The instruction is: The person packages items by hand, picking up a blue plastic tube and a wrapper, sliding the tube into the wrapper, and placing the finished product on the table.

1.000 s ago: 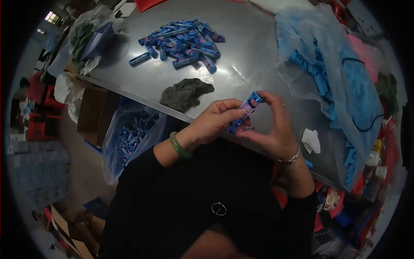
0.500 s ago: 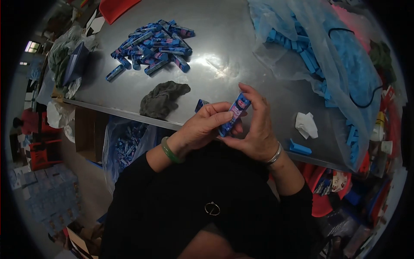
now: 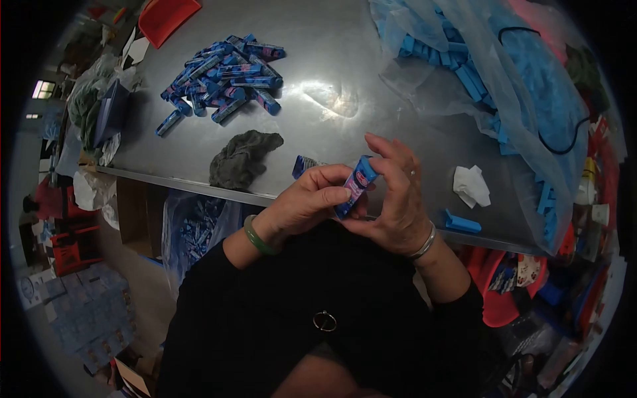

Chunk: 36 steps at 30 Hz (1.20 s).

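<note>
My left hand (image 3: 317,198) pinches a small blue printed box (image 3: 359,184) with a pink patch between its thumb and fingers. The box is tilted, its upper end leaning right. My right hand (image 3: 397,202) curls around the box from the right, a bent finger at its top end and the thumb by its lower end; other fingers are raised. Behind the left fingers, another blue printed packet (image 3: 304,165) lies partly hidden on the table. A crumpled dark grey cloth (image 3: 243,159) rests left of the hands.
A pile of blue printed boxes (image 3: 225,76) occupies the back left of the metal table (image 3: 332,126). At right lie a clear plastic bag (image 3: 531,106) of plain blue pieces, a crumpled white tissue (image 3: 471,186) and one blue piece (image 3: 462,223). A red scoop-like tray (image 3: 167,20) sits far left.
My right finger has come down onto the top end of the box, which sits slightly lower and further left. The view has shifted a little; the pile looks unchanged.
</note>
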Available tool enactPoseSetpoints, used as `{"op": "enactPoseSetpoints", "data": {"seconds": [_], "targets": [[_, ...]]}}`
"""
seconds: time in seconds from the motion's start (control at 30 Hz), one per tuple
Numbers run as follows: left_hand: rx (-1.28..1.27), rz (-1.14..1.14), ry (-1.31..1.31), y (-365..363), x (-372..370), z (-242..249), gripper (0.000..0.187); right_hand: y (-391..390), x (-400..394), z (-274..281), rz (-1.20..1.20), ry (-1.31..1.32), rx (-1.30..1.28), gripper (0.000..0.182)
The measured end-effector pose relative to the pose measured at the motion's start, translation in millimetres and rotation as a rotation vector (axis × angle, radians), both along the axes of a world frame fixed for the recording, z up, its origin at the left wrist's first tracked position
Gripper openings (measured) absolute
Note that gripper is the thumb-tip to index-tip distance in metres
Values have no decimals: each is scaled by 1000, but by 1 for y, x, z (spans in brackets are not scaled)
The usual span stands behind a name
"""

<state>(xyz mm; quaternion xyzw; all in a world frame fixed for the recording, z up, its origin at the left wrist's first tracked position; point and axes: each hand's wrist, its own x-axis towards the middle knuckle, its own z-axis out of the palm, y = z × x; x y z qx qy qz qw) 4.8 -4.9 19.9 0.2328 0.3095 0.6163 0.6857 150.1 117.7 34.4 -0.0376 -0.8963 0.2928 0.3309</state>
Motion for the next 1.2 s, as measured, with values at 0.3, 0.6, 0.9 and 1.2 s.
{"op": "enactPoseSetpoints", "data": {"seconds": [0.3, 0.6, 0.9, 1.2], "targets": [[-35, 11, 5, -1, -1, -2, 34, 2, 0, -4, 15, 6, -15, 93], [-52, 255, 620, 26, -70, 3, 25, 42, 52, 2, -255, -106, -5, 86], [-76, 833, 2636, 21, -241, 44, 34, 206, 264, -41, -1222, -524, 56, 37], [100, 145, 1724, 20, -48, 24, 23, 270, 288, -79, -1450, -677, 181, 44]]}}
